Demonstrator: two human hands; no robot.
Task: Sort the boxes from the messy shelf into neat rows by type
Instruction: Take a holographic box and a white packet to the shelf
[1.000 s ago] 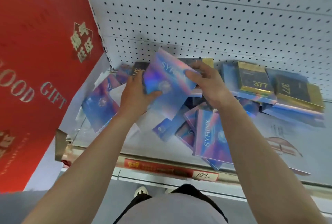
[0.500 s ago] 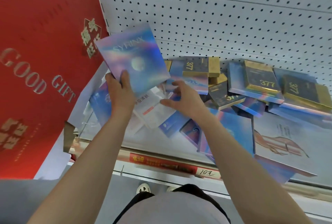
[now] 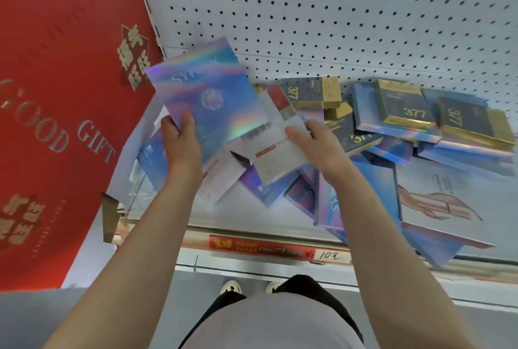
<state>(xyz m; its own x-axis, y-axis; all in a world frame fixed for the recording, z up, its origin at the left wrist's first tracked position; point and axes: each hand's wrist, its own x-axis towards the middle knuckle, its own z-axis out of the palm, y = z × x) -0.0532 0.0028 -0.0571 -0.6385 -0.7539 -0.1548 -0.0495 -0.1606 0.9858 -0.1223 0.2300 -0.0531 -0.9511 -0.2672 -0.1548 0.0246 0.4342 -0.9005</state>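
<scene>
Left hand [image 3: 180,141] grips a holographic blue SYRINX box [image 3: 207,96] by its lower edge, raised and tilted above the left end of the shelf [image 3: 252,225]. Right hand [image 3: 316,144] rests fingers-spread on a white box with red label [image 3: 277,152], lifted at an angle over the pile; whether it is gripped cannot be told. Further SYRINX boxes [image 3: 328,203] lie jumbled beneath. Dark gold-edged 377 boxes [image 3: 406,109] sit stacked at right rear against the pegboard [image 3: 336,26]. A red gift box [image 3: 56,96] stands at left.
</scene>
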